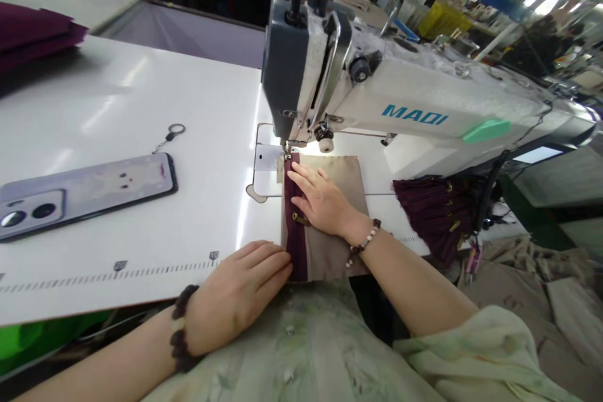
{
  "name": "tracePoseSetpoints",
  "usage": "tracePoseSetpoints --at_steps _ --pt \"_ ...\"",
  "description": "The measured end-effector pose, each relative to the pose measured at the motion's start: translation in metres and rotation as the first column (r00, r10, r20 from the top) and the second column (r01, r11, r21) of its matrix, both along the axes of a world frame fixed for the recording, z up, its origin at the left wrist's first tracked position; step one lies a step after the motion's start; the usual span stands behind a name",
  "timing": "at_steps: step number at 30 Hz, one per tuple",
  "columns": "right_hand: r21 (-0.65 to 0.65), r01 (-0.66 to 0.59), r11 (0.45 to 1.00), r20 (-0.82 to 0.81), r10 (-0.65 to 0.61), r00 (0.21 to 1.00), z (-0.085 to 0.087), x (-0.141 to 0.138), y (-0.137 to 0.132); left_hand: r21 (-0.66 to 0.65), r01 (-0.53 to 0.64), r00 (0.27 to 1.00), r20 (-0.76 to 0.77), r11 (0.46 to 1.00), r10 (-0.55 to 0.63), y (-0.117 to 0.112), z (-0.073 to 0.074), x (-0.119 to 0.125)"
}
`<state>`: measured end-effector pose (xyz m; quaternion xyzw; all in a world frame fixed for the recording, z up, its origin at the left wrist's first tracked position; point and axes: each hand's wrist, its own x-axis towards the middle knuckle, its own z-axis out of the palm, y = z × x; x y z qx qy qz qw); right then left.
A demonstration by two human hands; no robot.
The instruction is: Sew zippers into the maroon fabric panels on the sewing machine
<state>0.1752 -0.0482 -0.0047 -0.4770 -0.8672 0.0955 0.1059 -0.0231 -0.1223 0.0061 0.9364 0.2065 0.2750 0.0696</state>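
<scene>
A beige fabric piece lies under the sewing machine head, with a burgundy zipper running along its left side. The far end of the zipper is at the presser foot. A brass zipper pull rests just beside my right palm. My right hand lies flat on the fabric, fingers spread, fingertips on the zipper close to the foot. At the table's near edge, my left hand has its fingers together, tips on the zipper's near end; its thumb is hidden.
A phone with a ring strap lies on the white table at left. Burgundy fabric is stacked at the far left. Several burgundy zippers lie right of the machine, and beige cloth is piled at lower right.
</scene>
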Motion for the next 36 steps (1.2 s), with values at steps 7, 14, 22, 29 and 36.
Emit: tracePoseSetpoints --at_steps 7,14,22,29,36 --pt "0.038 0.033 0.999 0.009 -0.034 0.999 0.001 -0.002 0.004 -0.05 -0.019 0.999 -0.026 0.999 0.018 -0.008 -0.016 -0.004" --pt "0.033 0.021 0.999 0.013 -0.021 1.0 -0.001 -0.003 0.004 -0.087 -0.088 0.995 0.028 0.992 0.091 -0.008 -0.016 -0.003" --pt "0.021 0.032 0.999 0.021 -0.033 0.999 -0.002 -0.004 0.004 -0.034 -0.005 0.996 0.091 0.999 0.008 0.001 -0.007 0.003" --pt "0.009 0.035 0.999 0.008 -0.035 0.999 -0.002 -0.004 0.004 -0.085 -0.006 0.994 0.112 0.996 0.015 0.0 -0.007 0.005" --pt "0.01 0.021 1.0 0.009 -0.021 1.0 -0.002 -0.004 0.005 -0.117 0.036 0.996 0.087 0.992 -0.026 0.0 -0.006 0.006"
